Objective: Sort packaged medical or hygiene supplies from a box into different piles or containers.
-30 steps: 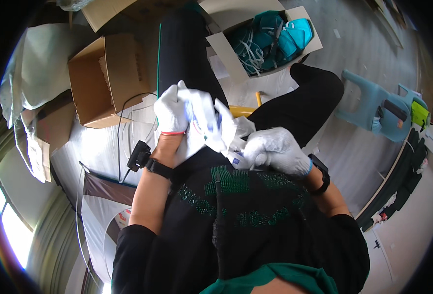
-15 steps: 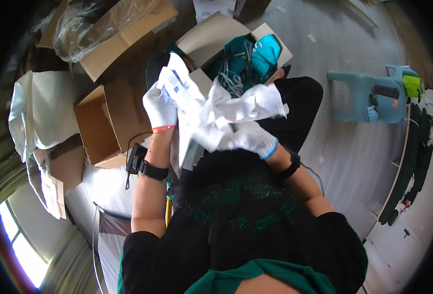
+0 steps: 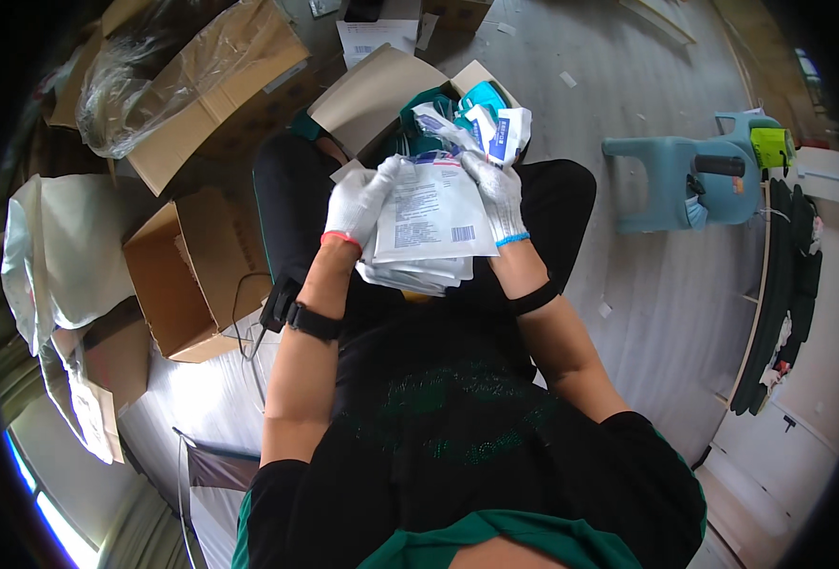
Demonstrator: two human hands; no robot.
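Note:
A stack of flat white printed pouches [image 3: 433, 218] lies before my lap, its lower pouches peeking out below the top one. My left hand [image 3: 358, 201], in a white knit glove with a red cuff, is closed on the top pouch's upper left side. My right hand [image 3: 497, 194], gloved with a blue cuff, grips its upper right corner. Just beyond the right hand, a crumpled white and blue wrapper [image 3: 507, 137] covers part of an open carton [image 3: 372, 90]. Teal folded face masks [image 3: 484, 95] show inside that carton.
An empty brown box [image 3: 168, 284] stands at the left, near a large carton with clear plastic film [image 3: 201, 90]. White sacks [image 3: 78, 256] are farther left. A light-blue stool [image 3: 666, 175] stands at the right, bearing a green item [image 3: 772, 147]. Paper scraps [image 3: 568, 80] dot the floor.
The crumpled white wrappings spread between my hands have moved away toward the carton. Both hands have come closer together and now hold the flat pouch stack, printed side up.

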